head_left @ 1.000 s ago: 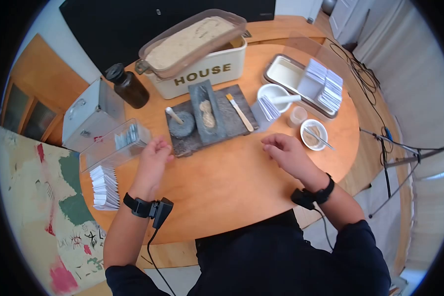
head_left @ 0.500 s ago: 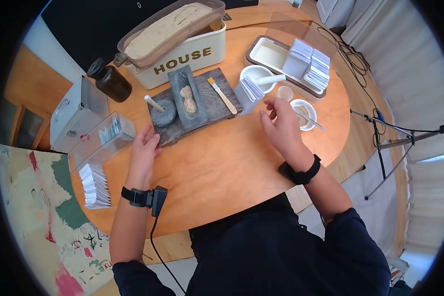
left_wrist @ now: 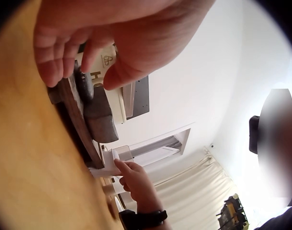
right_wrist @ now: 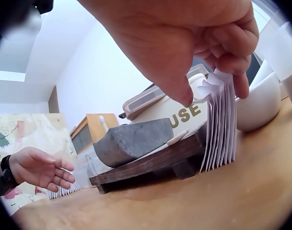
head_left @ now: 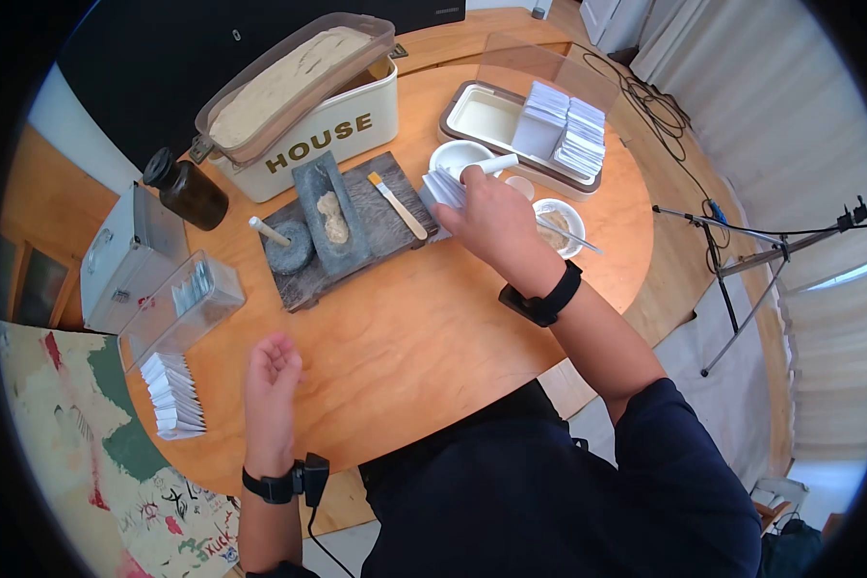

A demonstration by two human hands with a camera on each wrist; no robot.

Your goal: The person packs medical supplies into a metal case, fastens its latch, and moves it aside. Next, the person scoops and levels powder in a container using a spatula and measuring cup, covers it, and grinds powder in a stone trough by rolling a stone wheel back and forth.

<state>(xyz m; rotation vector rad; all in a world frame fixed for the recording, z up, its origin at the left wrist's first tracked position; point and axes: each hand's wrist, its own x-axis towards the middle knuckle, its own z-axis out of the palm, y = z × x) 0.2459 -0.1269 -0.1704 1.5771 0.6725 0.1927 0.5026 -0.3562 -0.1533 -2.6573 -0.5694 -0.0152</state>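
Observation:
My right hand (head_left: 496,217) is at a bundle of folded white papers (head_left: 440,195) beside the dark wooden board (head_left: 284,284). In the right wrist view, thumb and fingers grip the top of the upright paper bundle (right_wrist: 220,124) from both sides. My left hand (head_left: 272,385) is held over the near left of the table, holding nothing, its fingers loosely bent. On the board lie a grey stone trough (head_left: 308,188) with beige powder (head_left: 334,217) in it, a round stone with a peg (head_left: 289,249), and a brush (head_left: 400,207).
Behind the bundle stand a white mortar with pestle (head_left: 496,164) and a bowl of powder (head_left: 552,234). Farther back is a tray with paper packets (head_left: 573,135). A HOUSE box (head_left: 356,135), a brown bottle (head_left: 195,197), a clear case (head_left: 212,299) and folded papers (head_left: 171,395) line the left and back.
My right hand has moved left and forward from near the powder bowl to the paper bundle, and its fingers have closed round the top. My left hand has drawn back toward me, away from the board.

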